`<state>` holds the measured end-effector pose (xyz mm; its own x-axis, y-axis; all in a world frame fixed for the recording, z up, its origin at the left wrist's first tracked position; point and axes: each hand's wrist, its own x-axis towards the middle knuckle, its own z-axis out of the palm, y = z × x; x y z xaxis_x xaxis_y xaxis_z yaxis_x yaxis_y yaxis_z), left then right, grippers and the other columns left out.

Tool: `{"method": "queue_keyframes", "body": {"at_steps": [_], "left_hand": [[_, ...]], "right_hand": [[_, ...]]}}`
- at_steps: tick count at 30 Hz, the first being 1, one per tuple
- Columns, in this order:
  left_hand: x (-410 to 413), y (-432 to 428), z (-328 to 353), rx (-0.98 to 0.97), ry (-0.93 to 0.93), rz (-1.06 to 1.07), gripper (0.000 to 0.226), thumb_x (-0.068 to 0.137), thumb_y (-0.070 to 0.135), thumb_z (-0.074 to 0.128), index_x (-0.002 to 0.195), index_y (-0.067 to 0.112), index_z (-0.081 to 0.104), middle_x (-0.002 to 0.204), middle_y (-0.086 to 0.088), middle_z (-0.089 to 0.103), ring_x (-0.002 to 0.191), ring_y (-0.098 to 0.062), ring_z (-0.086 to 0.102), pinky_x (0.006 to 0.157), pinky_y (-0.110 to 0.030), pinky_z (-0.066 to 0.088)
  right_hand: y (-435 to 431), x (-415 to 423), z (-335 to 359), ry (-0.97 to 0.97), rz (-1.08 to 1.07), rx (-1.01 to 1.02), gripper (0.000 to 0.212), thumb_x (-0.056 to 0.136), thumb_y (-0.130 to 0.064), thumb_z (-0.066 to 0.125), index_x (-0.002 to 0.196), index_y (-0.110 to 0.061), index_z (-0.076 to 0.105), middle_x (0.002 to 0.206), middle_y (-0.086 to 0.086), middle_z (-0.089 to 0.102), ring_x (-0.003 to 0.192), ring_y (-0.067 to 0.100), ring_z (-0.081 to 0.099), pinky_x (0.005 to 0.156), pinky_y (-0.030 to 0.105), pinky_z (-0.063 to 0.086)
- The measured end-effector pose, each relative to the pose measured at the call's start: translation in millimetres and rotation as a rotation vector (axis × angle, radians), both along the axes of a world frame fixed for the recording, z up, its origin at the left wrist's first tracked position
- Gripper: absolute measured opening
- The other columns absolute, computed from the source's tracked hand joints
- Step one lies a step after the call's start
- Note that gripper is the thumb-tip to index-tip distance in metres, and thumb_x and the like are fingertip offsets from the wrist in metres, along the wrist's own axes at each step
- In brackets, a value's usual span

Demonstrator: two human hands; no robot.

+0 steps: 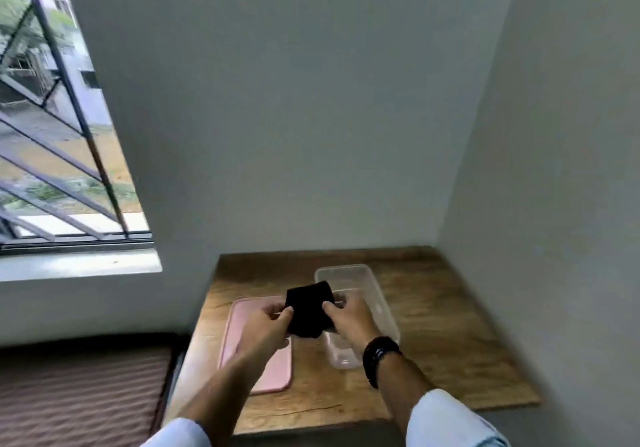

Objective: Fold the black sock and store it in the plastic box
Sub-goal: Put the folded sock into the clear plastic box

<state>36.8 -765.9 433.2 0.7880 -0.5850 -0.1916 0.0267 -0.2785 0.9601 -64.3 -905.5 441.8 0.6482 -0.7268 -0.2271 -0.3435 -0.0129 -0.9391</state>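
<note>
Sleeves (450, 422), pale blue, sit nearest the lens, both pushed up the forearms. R wrist has a dark watch (379, 355).

L hand (265, 325) and R hand (349, 318) are both raised above the bench (450, 325), w/ the sock (308, 310) held between them. The sock is black, bunched into a compact folded wad, clear of the bench surface. L grip: thumb and fingers pinched shut on the sock's left side. R grip: thumb and fingers clamped on its right side. Exact fold layers can't be made out, fabric is too dark and the shot is a bit blurred.

The sock hangs over the gap between lid and box, overlapping the box's left wall in view; not inside the box.

Box (377, 294): clear plastic, rectangular, open top, lying lengthways from near the bench's back edge toward the front, roughly mid-bench. R hand is in front of its middle part. Nothing can be seen in the parts of it that show.

Lid (242, 336): pink, flat, rounded corners, lying on the bench just left of the box, close to the left edge. L hand covers part of it.

Bench is wood-grain, tucked into a wall corner at back and right. A dark crack line runs near the front edge.

Window (52, 117) w/ metal bars is on the left wall.
</note>
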Motion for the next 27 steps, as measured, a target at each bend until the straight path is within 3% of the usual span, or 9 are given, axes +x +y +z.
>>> {"method": "queue_keyframes", "body": {"at_steps": [4,7,9,13,16,19,21,23,27], "left_hand": [[-22,-64,-1,0.121,-0.131,-0.05,0.024,0.101,0.017,0.063,0.086,0.018,0.081,0.067,0.01,0.08,0.061,0.0,0.073,0.05,-0.019,0.054],[-25,-98,-10,0.377,-0.336,-0.015,0.029,0.098,0.033,0.067,0.072,0.022,0.075,0.074,0.008,0.075,0.072,-0.011,0.071,0.068,-0.027,0.057],[-23,-113,-21,0.499,-0.46,0.034,0.03,0.094,0.042,0.068,0.068,0.029,0.068,0.093,0.013,0.067,0.099,-0.015,0.067,0.085,-0.034,0.056],[-10,-136,-48,0.665,-0.606,0.016,0.022,0.092,0.045,0.068,0.088,0.026,0.08,0.163,0.001,0.044,0.158,-0.031,0.027,0.124,-0.059,0.029],[-3,-148,-68,0.787,-0.658,-0.029,0.028,0.095,0.046,0.062,0.089,0.025,0.078,0.175,-0.007,0.024,0.165,-0.036,0.005,0.128,-0.068,0.005],[-1,-154,-81,0.853,-0.679,-0.071,0.028,0.096,0.048,0.06,0.094,0.025,0.075,0.176,-0.011,0.017,0.165,-0.038,0.0,0.126,-0.069,-0.001],[0,-151,-83,0.819,-0.679,-0.085,0.031,0.098,0.048,0.056,0.116,0.027,0.072,0.176,-0.01,0.018,0.165,-0.036,0.004,0.128,-0.066,0.004],[3,-142,-77,0.719,-0.703,-0.027,0.043,0.101,0.044,0.048,0.141,0.03,0.059,0.175,-0.008,0.023,0.164,-0.03,0.014,0.13,-0.059,0.015],[22,-93,-64,0.592,-0.737,0.253,0.043,0.099,0.03,0.058,0.142,0.024,0.059,0.157,-0.004,0.055,0.144,-0.025,0.05,0.117,-0.044,0.046]], "right_hand": [[-66,-26,-7,0.079,-0.043,0.05,0.035,0.094,-0.001,0.06,0.126,-0.01,0.049,0.118,0.017,0.065,0.105,0.03,0.069,0.091,0.047,0.061],[-94,-24,-19,0.168,-0.026,-0.043,0.036,0.095,-0.001,0.059,0.127,-0.01,0.047,0.121,0.018,0.065,0.107,0.033,0.068,0.091,0.049,0.06],[-103,-16,-27,0.281,0.014,-0.246,0.033,0.096,-0.01,0.06,0.127,-0.015,0.05,0.116,0.011,0.068,0.105,0.029,0.068,0.09,0.044,0.06],[-111,5,-38,0.469,0.172,-0.554,0.035,0.1,-0.019,0.045,0.135,-0.015,0.045,0.115,0.011,0.067,0.102,0.031,0.067,0.082,0.039,0.052],[-114,17,-50,0.566,0.32,-0.671,0.035,0.104,-0.017,0.038,0.137,-0.007,0.044,0.127,0.019,0.063,0.113,0.038,0.063,0.09,0.045,0.05],[-116,23,-59,0.653,0.309,-0.646,0.044,0.103,-0.036,0.034,0.121,-0.007,0.062,0.12,0.018,0.067,0.111,0.037,0.064,0.1,0.044,0.051],[-117,25,-58,0.649,0.298,-0.637,0.043,0.103,-0.035,0.034,0.118,-0.008,0.065,0.12,0.017,0.067,0.111,0.035,0.064,0.1,0.043,0.052],[-115,27,-47,0.653,0.363,-0.66,0.028,0.102,-0.018,0.042,0.121,-0.01,0.062,0.122,0.011,0.068,0.11,0.031,0.067,0.087,0.038,0.055],[-93,37,-27,0.355,0.304,-0.726,0.014,0.098,-0.018,0.051,0.107,-0.019,0.062,0.096,0.002,0.071,0.085,0.018,0.07,0.069,0.031,0.056]]}}
